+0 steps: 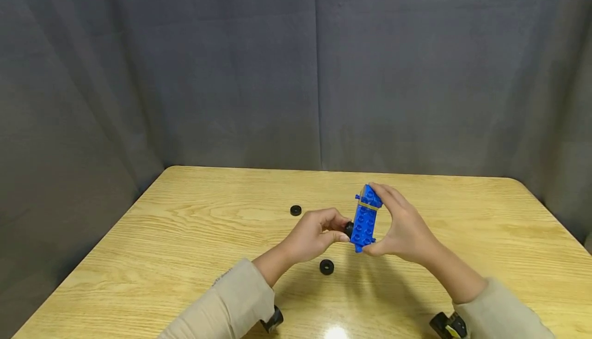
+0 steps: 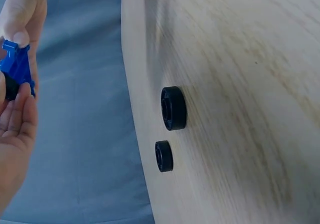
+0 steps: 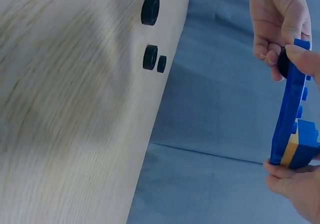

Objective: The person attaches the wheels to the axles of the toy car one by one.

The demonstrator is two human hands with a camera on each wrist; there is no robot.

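Note:
Above the table, my right hand (image 1: pixel 409 231) grips a blue toy car base (image 1: pixel 363 223) by its two ends, thumb at the near end and fingers at the far one. Studs cover its face, and small axle pegs stick out at the sides. A blue block on a yellow layer (image 3: pixel 290 150) sits at one end of it. My left hand (image 1: pixel 311 233) pinches a black wheel (image 1: pixel 349 229) against the side of the base near its lower end. In the right wrist view, the wheel (image 3: pixel 283 63) is partly covered by the base and a thumb.
One loose black wheel (image 1: pixel 326 267) lies on the wooden table (image 1: pixel 208 221) in front of my left forearm, another wheel (image 1: pixel 296 210) farther back. The right wrist view also has a smaller black wheel (image 3: pixel 161 64). A grey curtain (image 1: pixel 231 82) hangs behind the table.

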